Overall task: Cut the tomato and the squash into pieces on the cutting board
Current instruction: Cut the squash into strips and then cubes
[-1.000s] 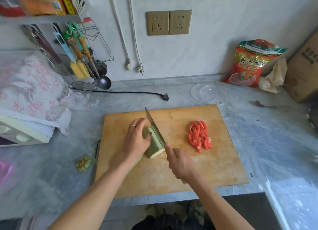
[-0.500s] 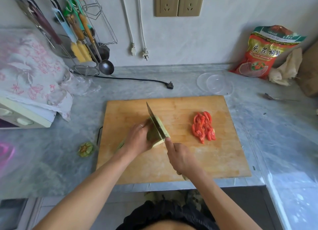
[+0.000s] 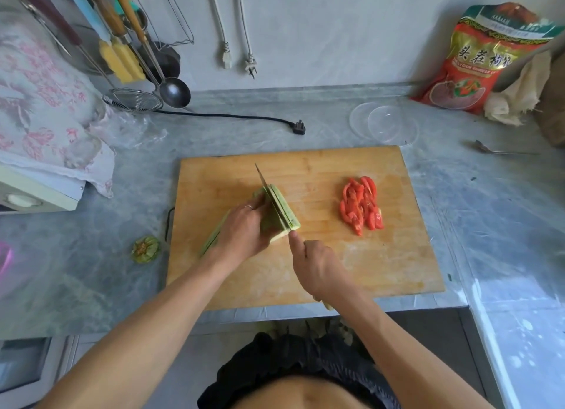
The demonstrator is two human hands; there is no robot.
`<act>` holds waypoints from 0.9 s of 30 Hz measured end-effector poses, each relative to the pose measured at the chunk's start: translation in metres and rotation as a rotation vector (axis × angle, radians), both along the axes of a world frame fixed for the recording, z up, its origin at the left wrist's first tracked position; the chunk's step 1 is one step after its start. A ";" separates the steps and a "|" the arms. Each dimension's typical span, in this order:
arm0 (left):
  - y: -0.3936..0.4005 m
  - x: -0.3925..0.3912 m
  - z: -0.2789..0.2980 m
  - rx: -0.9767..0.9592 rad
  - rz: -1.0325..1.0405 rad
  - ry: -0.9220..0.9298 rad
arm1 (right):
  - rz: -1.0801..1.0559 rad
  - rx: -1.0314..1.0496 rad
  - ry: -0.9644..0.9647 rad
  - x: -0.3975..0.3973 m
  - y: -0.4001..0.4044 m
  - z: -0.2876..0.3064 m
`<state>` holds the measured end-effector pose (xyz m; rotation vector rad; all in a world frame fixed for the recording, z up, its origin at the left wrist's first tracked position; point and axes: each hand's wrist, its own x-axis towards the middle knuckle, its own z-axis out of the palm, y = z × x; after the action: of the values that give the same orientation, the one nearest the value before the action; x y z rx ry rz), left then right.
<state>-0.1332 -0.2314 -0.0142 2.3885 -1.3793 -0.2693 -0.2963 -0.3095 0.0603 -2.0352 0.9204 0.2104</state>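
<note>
While left hand point(image 3: 241, 228) fingers pin squash point(image 3: 279, 213), long axis diagonal, right hand point(image 3: 321, 271) grips knife point(image 3: 269, 194).

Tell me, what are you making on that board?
A person is slicing a pale green squash on the wooden cutting board. The left hand grips the squash to steady it, while the right hand grips the knife, whose blade is down in the squash with slices beside it. The tomato is already cut, lying in a red pile on the right part of the board.
</note>
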 end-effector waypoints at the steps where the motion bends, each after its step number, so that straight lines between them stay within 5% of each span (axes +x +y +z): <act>1: -0.001 0.000 -0.002 0.020 0.012 0.009 | -0.002 0.007 -0.003 0.000 -0.001 -0.001; 27: -0.005 -0.002 -0.015 0.067 0.080 0.103 | 0.036 0.034 0.042 0.006 -0.007 -0.001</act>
<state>-0.1355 -0.2362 -0.0296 2.4404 -1.2439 -0.4170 -0.2903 -0.3166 0.0597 -2.0244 0.9005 0.2875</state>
